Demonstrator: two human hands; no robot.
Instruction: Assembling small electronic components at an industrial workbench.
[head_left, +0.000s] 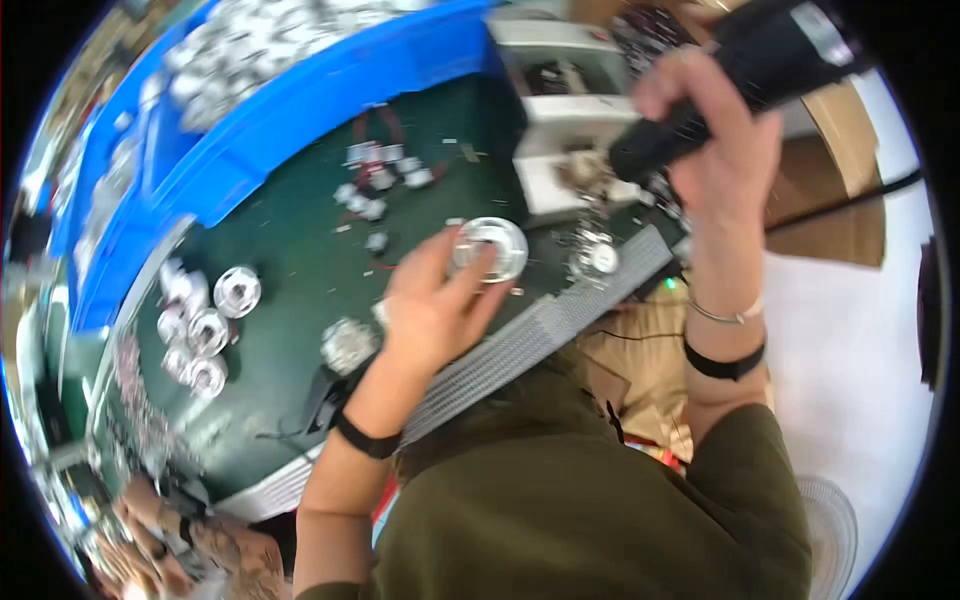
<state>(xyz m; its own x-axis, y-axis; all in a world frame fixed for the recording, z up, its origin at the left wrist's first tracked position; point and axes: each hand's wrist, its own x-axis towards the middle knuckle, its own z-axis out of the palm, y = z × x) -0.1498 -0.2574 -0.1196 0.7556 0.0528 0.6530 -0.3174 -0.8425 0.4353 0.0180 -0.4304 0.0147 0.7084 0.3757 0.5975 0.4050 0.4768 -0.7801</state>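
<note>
My left hand rests over the green work surface with its fingers closed on the edge of a white round ring-shaped part. At the upper right my right hand is raised, wrapped round a black handheld power tool. The tool's narrower end points down to the left, apart from the ring part; blur hides its exact kind. Small white connectors with red wires lie beyond my left hand. Several white and silver round parts sit in a group to the left.
A blue bin heaped with white parts stands at the back left. White open trays hold small parts near the tool. A perforated grey metal strip runs along the near edge. Another person's hands show at the lower left.
</note>
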